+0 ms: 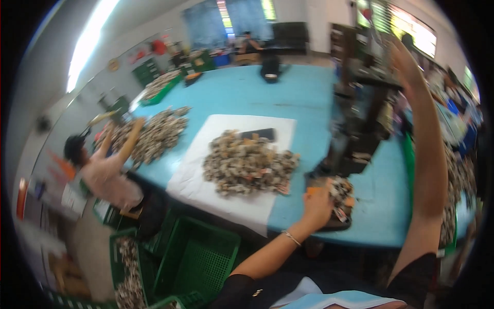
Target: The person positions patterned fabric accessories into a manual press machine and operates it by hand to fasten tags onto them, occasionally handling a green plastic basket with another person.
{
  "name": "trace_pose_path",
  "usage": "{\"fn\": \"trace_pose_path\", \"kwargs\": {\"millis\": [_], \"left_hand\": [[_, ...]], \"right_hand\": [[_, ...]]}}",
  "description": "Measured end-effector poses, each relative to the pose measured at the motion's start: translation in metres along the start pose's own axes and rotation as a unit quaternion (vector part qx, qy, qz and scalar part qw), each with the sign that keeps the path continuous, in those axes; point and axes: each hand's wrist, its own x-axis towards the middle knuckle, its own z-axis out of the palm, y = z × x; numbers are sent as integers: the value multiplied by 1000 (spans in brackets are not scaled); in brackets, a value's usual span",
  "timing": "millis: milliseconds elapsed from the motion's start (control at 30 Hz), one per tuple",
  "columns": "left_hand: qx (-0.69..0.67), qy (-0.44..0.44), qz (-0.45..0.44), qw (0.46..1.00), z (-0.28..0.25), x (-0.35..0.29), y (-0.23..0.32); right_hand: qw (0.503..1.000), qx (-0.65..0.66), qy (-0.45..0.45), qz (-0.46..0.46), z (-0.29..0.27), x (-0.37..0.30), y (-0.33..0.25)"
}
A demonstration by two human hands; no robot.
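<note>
A dark upright hand press (pixel 360 134) stands at the table's right, somewhat blurred. My left hand (pixel 317 207), with a bracelet on its wrist, is at the press's base (pixel 337 225). Its fingers are bent together beside a small heap of grey and whitish pieces (pixel 341 193) with bits of orange; what they hold is hidden. Raised high at the right, my right hand (pixel 405 64) is close to the top of the press. Motion smears its fingers, so its grip on any lever there cannot be made out.
A large pile of small pieces (pixel 244 165) lies on a white sheet (pixel 188 177) on the blue table (pixel 303 92). A co-worker (pixel 110 175) reaches into another pile (pixel 162 134) at the left. Green crates (pixel 198 257) stand below the near edge; another heap (pixel 458 175) is at the right.
</note>
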Motion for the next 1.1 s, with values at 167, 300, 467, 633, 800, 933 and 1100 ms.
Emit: {"fn": "trace_pose_path", "kwargs": {"millis": [167, 300, 467, 633, 800, 933, 1100], "left_hand": [[-196, 92, 12, 976, -13, -19, 1], [-348, 50, -113, 929, -20, -14, 13], [-394, 66, 1, 917, -46, -31, 10], [-357, 262, -4, 897, -113, -20, -81], [20, 439, -126, 889, -239, -8, -251], [186, 273, -205, 921, -225, -14, -334], [188, 400, -138, 886, -241, -56, -400]], "right_hand": [[985, -69, 151, -49, 2, -165, 108], [948, -73, -23, 309, 29, -275, 147], [985, -107, -50, 127, 61, -306, 149], [984, -116, -102, 90, 59, -331, 128], [966, -208, -110, 110, 42, -337, 119], [953, -281, -71, 83, 27, -335, 104], [921, -370, -82, 93, 0, -334, 95]]}}
